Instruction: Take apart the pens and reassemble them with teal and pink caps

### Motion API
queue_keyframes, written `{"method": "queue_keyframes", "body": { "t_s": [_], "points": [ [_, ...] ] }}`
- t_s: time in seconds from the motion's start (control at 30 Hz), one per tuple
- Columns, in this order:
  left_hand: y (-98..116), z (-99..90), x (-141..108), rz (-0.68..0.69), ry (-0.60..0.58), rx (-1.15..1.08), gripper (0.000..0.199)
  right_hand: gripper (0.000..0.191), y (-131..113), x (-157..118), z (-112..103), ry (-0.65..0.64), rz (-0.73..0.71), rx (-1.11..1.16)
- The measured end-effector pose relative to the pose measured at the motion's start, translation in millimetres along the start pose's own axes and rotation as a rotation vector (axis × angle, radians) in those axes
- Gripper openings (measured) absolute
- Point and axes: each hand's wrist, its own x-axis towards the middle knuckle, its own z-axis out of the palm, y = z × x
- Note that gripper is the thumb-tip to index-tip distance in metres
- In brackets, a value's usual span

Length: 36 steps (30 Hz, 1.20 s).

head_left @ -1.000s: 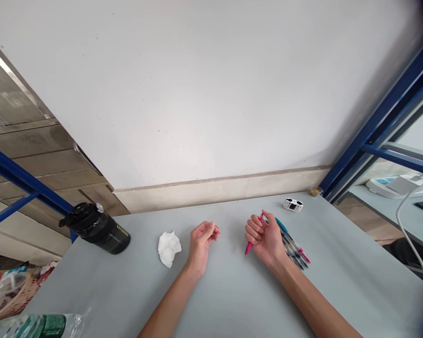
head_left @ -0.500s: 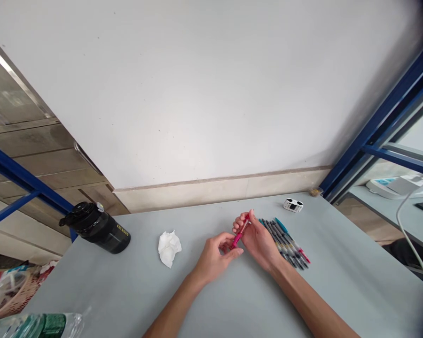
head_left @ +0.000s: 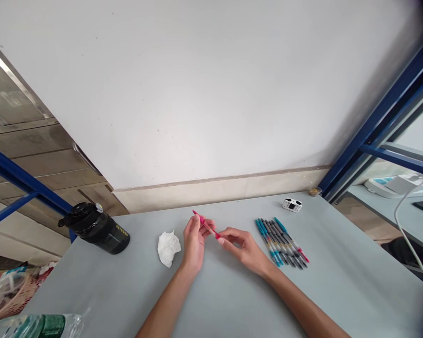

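Observation:
A slim pink pen (head_left: 208, 227) is held between my two hands above the grey table, slanting down to the right. Its upper-left part lies in my left hand (head_left: 194, 241), whose thumb and fingers are closed on it. My right hand (head_left: 242, 246) pinches the lower-right end between thumb and fingertips. To the right, several pens (head_left: 280, 241) with teal and dark grey caps lie side by side in a row, one of them with a pink end. A crumpled white tissue (head_left: 168, 249) rests left of my left hand.
A black water bottle (head_left: 98, 230) stands at the table's left edge. A small white device (head_left: 292, 205) and a little clear container (head_left: 315, 191) sit toward the back right. A clear plastic bottle (head_left: 38, 326) shows at the bottom left. Blue metal posts (head_left: 380, 112) frame the table.
Both hands have moved left with the pink pen, away from the row of pens. The pen's slant has flipped; the left hand now holds its upper end and the right its lower end.

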Motion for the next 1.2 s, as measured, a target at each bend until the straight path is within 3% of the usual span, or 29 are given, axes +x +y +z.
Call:
{"method": "queue_keyframes", "body": {
  "t_s": [0.2,0.37,0.5,0.67,0.8,0.9,1.07,1.2],
  "points": [
    [-2.7,-3.4,-0.7,-0.13,0.046,0.058,0.054,0.022,12.6,-1.7,-8.4,0.067,-0.196,-0.567],
    [-11.2,-6.9,-0.4,-0.136,0.016,0.254,0.057,0.015,21.0,-9.1,-41.8,0.189,-0.174,-0.942],
    [-16.4,-7.2,-0.8,-0.103,-0.003,0.353,0.056,0.023,28.1,-32.1,-73.5,0.342,-0.127,-1.204],
    [-19.3,-8.6,-0.5,-0.085,-0.105,0.423,0.052,0.026,39.7,-60.8,-85.3,0.359,-0.065,-1.272],
    [-22.8,-17.6,2.0,0.199,-0.206,0.78,0.042,0.023,41.7,-70.7,-81.5,0.392,-0.062,-1.262],
    [-28.8,-25.3,4.5,0.35,-0.294,0.921,0.054,0.022,40.1,-74.7,-82.1,0.399,-0.074,-1.297],
    [-43.9,-34.3,10.2,0.392,-0.301,0.989,0.084,0.025,35.6,-78.9,-84.8,0.387,-0.079,-1.331],
    [-53.7,-41.0,17.2,0.393,-0.246,0.968,0.078,0.026,24.9,-80.4,-77.8,0.415,-0.106,-1.269]
  ]
}}
